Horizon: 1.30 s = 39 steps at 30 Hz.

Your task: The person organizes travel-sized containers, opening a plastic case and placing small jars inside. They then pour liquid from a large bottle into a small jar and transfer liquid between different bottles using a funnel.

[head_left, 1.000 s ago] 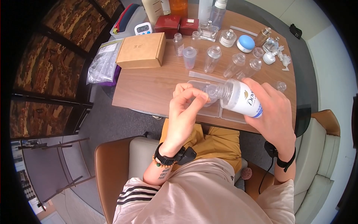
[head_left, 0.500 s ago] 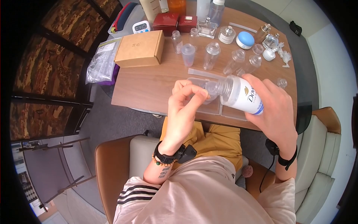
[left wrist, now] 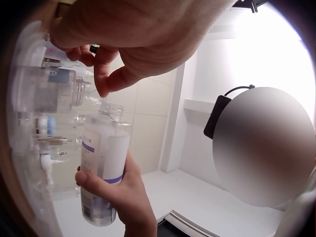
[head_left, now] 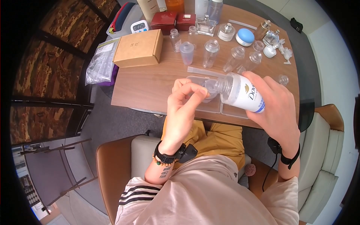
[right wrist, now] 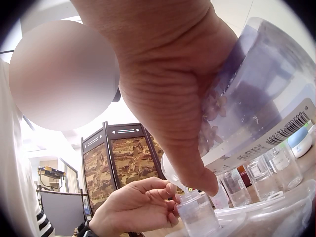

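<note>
The right hand [head_left: 275,108] grips a white-labelled Dove bottle [head_left: 245,93], tilted with its uncapped, threaded neck toward the left hand. In the right wrist view, the bottle [right wrist: 256,98] slants over a small clear bottle [right wrist: 197,215] on the table. The left hand [head_left: 183,108] is beside the two mouths, thumb and forefinger pinched together on a small clear piece, best seen in the left wrist view, where the left hand [left wrist: 133,44] is above the Dove bottle's neck [left wrist: 111,111]. Whether those fingers also touch the small bottle cannot be told.
Several clear empty bottles [head_left: 210,54] stand beyond the hands, with a clear strip [head_left: 202,71] before them. A cardboard box [head_left: 138,48], a timer [head_left: 140,27] and a plastic bag [head_left: 100,63] are at the left. A blue-lidded jar [head_left: 244,36] stands farther back.
The head view has shifted slightly, so the table items appear a little higher and farther left. Both hands keep nearly the same pose, the right still gripping the tilted bottle.
</note>
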### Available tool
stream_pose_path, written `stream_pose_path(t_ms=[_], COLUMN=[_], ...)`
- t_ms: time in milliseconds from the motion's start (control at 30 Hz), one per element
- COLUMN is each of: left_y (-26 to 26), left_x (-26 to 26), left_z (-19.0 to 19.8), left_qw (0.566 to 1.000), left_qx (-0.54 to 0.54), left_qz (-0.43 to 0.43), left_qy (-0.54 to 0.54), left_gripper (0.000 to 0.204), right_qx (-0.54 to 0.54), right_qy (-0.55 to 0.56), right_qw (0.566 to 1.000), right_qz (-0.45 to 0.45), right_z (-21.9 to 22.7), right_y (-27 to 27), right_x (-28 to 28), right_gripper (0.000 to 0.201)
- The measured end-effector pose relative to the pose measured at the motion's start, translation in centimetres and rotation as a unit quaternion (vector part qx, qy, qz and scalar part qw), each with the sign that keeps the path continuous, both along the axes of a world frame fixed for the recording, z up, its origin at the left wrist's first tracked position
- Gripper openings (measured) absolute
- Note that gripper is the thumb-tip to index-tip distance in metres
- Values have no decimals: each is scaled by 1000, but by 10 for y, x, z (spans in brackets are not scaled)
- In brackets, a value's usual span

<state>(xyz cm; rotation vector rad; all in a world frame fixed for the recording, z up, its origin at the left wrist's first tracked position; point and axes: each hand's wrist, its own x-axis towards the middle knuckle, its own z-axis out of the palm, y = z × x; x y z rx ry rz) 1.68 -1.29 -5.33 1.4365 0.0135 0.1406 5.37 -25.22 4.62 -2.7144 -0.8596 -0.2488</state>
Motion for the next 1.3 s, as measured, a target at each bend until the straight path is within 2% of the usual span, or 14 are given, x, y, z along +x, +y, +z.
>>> stream_pose_path(t_ms=[167,233,467,533,733,1300], left_y=[-1,-2,0,0,0,1], left_x=[0,0,0,0,1,0], left_z=[1,2,0,0,1,2], left_qw=[1000,998,999,1000,999,999], left_qx=[-3,-55,-43,0,-39,-46], left_qz=[0,1,0,5,-5,-4], left_qy=[-1,16,23,3,24,22], left_gripper=[12,13,13,10,14,13], right_qx=[-5,-7,-8,-10,-10,-12], right_qy=[4,4,11,13,12,8], right_qw=[1000,1000,1000,1000,1000,1000], right_qz=[-4,-4,-7,-8,-7,-7], right_z=[0,1,2,3,3,3], right_y=[0,0,0,0,0,1], right_x=[0,0,0,0,-1,-1], right_gripper=[73,73,75,76,75,75])
